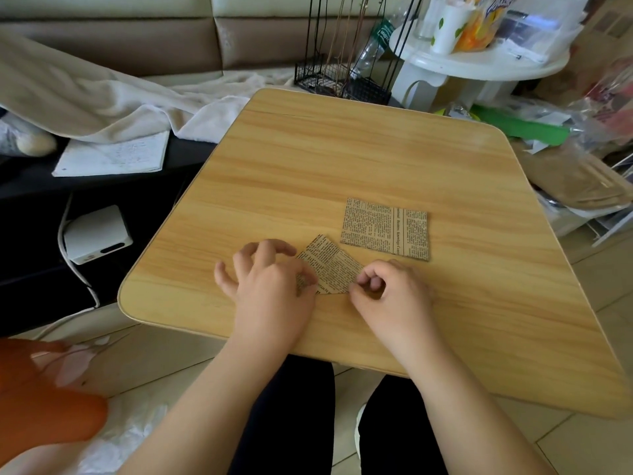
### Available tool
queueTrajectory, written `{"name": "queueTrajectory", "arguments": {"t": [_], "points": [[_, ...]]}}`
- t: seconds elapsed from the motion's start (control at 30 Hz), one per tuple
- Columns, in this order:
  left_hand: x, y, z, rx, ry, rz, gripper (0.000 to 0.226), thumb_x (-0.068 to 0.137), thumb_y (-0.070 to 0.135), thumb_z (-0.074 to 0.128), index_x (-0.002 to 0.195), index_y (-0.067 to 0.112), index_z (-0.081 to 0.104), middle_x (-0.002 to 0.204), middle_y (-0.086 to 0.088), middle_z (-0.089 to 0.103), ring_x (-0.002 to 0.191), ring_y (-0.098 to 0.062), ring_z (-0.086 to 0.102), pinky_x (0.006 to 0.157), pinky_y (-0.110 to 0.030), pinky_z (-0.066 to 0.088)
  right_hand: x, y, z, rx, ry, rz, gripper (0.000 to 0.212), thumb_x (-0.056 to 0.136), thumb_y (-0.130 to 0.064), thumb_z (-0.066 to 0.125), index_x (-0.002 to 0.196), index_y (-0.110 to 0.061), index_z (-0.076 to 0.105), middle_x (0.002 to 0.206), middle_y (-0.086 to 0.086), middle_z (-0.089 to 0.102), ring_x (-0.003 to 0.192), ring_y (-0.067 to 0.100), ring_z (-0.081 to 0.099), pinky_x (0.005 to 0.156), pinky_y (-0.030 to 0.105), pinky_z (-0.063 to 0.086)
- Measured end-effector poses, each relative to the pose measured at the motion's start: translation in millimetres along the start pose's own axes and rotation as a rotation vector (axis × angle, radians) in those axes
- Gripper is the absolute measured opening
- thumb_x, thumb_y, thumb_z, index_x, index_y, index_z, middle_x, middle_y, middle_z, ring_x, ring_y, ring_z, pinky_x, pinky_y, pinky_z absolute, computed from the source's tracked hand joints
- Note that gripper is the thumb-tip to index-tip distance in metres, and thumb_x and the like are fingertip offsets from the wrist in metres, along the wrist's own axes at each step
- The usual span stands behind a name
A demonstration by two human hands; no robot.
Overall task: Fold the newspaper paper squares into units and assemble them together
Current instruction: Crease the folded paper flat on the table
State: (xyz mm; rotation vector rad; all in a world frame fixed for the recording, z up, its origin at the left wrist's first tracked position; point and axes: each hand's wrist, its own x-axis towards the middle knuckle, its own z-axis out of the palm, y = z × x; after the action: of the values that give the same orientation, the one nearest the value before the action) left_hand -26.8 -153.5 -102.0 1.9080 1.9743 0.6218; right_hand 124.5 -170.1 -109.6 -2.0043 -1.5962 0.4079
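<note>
A folded newspaper square (327, 265) was pinched flat on the table (342, 159) by left hand (270, 286) and right hand (390, 289), fingers curled.

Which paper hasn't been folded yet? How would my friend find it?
Look at the wooden table in front of the person. Just beyond the right hand lies a flat newspaper square, alone and untouched. The folded piece beside it is creased and pinched by both hands.
</note>
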Motion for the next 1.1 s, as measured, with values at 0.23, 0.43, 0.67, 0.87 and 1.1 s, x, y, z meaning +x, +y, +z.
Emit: {"name": "queueTrajectory", "arguments": {"t": [0.23,0.43,0.67,0.87,1.1], "points": [[11,12,2,-0.061,-0.185,-0.016,0.009,0.072,0.043,0.07,0.069,0.04,0.062,0.116,0.021,0.04,0.128,-0.016,0.02,0.111,-0.051,0.002,1,-8,0,0.0,-0.075,-0.04,0.024,0.07,-0.038,0.074,0.062,-0.038,0.052,0.071,-0.014,0.048,0.086,0.011,0.046,0.089,0.037,0.036],[9,6,-4,-0.072,-0.198,-0.03,0.02,0.071,0.039,0.072,0.061,0.044,0.057,0.117,0.022,0.035,0.128,-0.013,0.018,0.11,-0.045,0.0,4,0,-11,-0.019,-0.094,0.012,0.026,0.066,-0.042,0.077,0.054,-0.036,0.055,0.08,-0.015,0.047,0.1,0.014,0.049,0.091,0.036,0.029],[10,-8,-15,-0.078,-0.193,-0.056,0.02,0.071,0.036,0.074,0.06,0.045,0.06,0.115,0.024,0.036,0.127,-0.012,0.019,0.11,-0.042,0.001,11,22,-29,-0.008,-0.085,0.09,0.024,0.065,-0.036,0.08,0.053,-0.035,0.059,0.078,-0.017,0.05,0.099,0.02,0.054,0.096,0.05,0.039],[10,-8,-17,-0.073,-0.213,-0.072,0.017,0.072,0.034,0.074,0.063,0.043,0.062,0.117,0.023,0.037,0.127,-0.012,0.018,0.111,-0.045,0.003,15,32,-41,0.044,-0.093,0.163,0.025,0.063,-0.033,0.079,0.048,-0.039,0.06,0.074,-0.018,0.048,0.098,0.025,0.054,0.094,0.053,0.042],[10,-11,-19,-0.075,-0.226,-0.104,0.014,0.07,0.037,0.076,0.068,0.039,0.062,0.118,0.02,0.036,0.128,-0.013,0.021,0.113,-0.046,0.003,20,36,-43,0.106,-0.168,0.226,0.022,0.065,-0.034,0.078,0.061,-0.05,0.065,0.069,-0.015,0.049,0.082,0.018,0.047,0.089,0.047,0.043]]}}
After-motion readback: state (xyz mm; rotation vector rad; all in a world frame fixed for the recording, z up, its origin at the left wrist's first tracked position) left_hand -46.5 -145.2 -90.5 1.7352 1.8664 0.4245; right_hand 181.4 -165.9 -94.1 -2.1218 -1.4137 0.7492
